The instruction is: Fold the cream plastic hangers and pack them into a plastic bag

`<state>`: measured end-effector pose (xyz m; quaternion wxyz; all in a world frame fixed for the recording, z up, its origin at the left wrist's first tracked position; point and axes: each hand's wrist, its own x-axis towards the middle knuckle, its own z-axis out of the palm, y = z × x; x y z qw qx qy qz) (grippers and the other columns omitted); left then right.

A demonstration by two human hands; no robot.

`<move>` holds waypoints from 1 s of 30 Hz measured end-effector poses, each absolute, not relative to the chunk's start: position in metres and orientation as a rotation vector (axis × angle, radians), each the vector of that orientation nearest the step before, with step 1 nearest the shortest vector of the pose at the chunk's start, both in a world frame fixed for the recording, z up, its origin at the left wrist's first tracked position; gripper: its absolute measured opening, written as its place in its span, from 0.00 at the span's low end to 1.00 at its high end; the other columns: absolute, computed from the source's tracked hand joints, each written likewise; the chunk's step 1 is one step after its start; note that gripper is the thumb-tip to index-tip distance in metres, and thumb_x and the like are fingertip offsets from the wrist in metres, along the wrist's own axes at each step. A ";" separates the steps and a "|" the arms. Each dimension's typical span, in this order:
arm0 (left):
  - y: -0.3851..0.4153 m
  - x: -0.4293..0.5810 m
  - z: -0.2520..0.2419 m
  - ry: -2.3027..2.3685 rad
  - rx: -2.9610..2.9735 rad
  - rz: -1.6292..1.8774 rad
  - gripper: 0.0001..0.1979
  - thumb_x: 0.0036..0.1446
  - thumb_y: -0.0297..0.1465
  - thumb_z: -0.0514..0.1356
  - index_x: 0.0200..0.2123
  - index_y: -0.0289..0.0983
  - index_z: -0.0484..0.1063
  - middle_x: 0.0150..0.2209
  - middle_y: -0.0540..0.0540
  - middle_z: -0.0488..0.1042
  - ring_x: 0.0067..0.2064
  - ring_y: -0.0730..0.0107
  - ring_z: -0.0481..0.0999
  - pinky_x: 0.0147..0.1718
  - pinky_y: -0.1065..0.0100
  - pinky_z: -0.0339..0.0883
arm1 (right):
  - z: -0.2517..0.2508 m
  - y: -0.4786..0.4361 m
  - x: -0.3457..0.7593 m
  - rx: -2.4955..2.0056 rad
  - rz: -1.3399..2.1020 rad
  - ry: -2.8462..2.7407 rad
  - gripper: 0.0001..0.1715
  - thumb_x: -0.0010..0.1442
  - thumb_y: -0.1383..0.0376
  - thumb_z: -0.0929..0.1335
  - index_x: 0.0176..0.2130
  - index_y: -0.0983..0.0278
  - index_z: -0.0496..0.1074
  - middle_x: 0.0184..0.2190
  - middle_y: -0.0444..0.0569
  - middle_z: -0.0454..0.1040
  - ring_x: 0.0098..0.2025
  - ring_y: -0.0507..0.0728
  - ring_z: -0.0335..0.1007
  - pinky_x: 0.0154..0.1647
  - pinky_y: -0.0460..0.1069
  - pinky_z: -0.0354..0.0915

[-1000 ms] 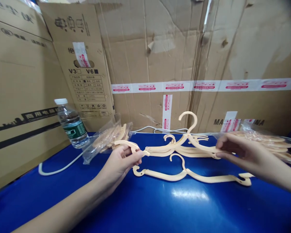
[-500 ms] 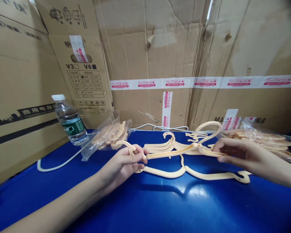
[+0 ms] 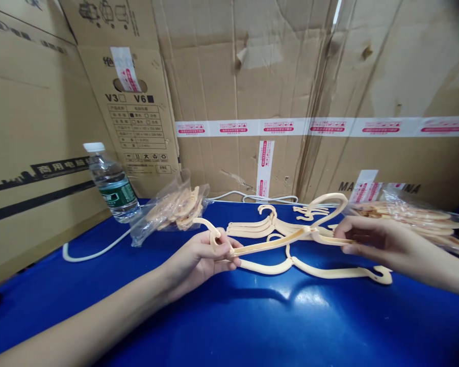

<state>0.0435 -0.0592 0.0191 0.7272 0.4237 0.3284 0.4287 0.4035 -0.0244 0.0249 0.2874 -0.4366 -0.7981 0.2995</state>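
Observation:
My left hand (image 3: 210, 251) pinches a curved, hook-shaped end piece (image 3: 205, 222) against the left end of a cream plastic clothes hanger (image 3: 271, 243). My fingers cover part of that joint. The hanger's right arm is gripped by my right hand (image 3: 371, 238), so the hanger is held level above the table with its big top hook leaning up to the right. Just beneath and beyond it lies a second cream hanger (image 3: 329, 272) with a hooked end piece on its right; its left end is behind my left hand.
Behind are a stack of hangers (image 3: 248, 229) and small loose hooks (image 3: 309, 211) on the blue table (image 3: 252, 331). Plastic bags of parts lie left (image 3: 176, 209) and right (image 3: 416, 216). A water bottle (image 3: 117, 191), white cable (image 3: 92, 256) and cardboard walls (image 3: 229, 92) stand around.
My left hand has turned slightly, and the hook-shaped end piece in it has shifted right and tilted against the hanger's end. My right hand keeps its grip. The view has shifted slightly.

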 end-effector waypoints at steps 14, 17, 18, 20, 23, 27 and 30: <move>-0.055 0.044 0.009 0.916 0.906 1.104 0.13 0.44 0.22 0.69 0.22 0.34 0.65 0.29 0.45 0.76 0.29 0.73 0.76 0.35 0.71 0.69 | 0.027 -0.035 0.392 -1.191 0.695 -2.204 0.17 0.61 0.50 0.67 0.32 0.61 0.71 0.29 0.49 0.72 0.32 0.57 0.68 0.30 0.48 0.63; -0.056 0.047 0.007 0.908 0.888 1.131 0.15 0.43 0.22 0.70 0.22 0.34 0.63 0.27 0.47 0.75 0.28 0.74 0.75 0.34 0.72 0.68 | 0.031 -0.037 0.391 -1.205 0.660 -2.239 0.17 0.61 0.51 0.67 0.31 0.61 0.70 0.27 0.48 0.71 0.30 0.57 0.66 0.28 0.48 0.62; -0.057 0.047 0.006 0.914 0.884 1.132 0.15 0.42 0.22 0.70 0.22 0.34 0.63 0.27 0.47 0.75 0.28 0.74 0.75 0.33 0.73 0.67 | 0.032 -0.038 0.391 -1.211 0.655 -2.253 0.17 0.61 0.51 0.67 0.31 0.61 0.70 0.27 0.48 0.71 0.29 0.56 0.66 0.28 0.48 0.61; -0.057 0.048 0.003 0.928 0.892 1.128 0.15 0.42 0.21 0.69 0.22 0.34 0.63 0.25 0.49 0.74 0.27 0.76 0.74 0.31 0.74 0.66 | 0.032 -0.039 0.390 -1.222 0.657 -2.283 0.18 0.61 0.50 0.66 0.32 0.61 0.70 0.28 0.48 0.71 0.29 0.56 0.65 0.27 0.48 0.61; -0.057 0.047 0.000 0.916 0.915 1.141 0.14 0.42 0.20 0.69 0.22 0.34 0.64 0.24 0.51 0.73 0.26 0.77 0.73 0.30 0.76 0.66 | 0.031 -0.041 0.390 -1.245 0.724 -2.290 0.19 0.61 0.48 0.65 0.34 0.61 0.70 0.28 0.48 0.70 0.28 0.56 0.62 0.26 0.48 0.59; -0.056 0.048 -0.001 0.860 0.899 1.212 0.13 0.46 0.21 0.69 0.24 0.34 0.66 0.25 0.50 0.75 0.28 0.75 0.77 0.31 0.76 0.70 | 0.029 -0.042 0.390 -1.290 0.906 -2.193 0.21 0.60 0.46 0.66 0.36 0.61 0.69 0.25 0.46 0.67 0.25 0.53 0.59 0.22 0.46 0.55; -0.058 0.053 0.005 0.946 0.815 1.242 0.12 0.48 0.17 0.67 0.23 0.33 0.67 0.27 0.47 0.77 0.33 0.73 0.80 0.33 0.78 0.72 | 0.035 -0.042 0.391 -1.352 1.035 -2.164 0.24 0.58 0.44 0.67 0.37 0.61 0.69 0.22 0.46 0.68 0.22 0.53 0.58 0.19 0.45 0.52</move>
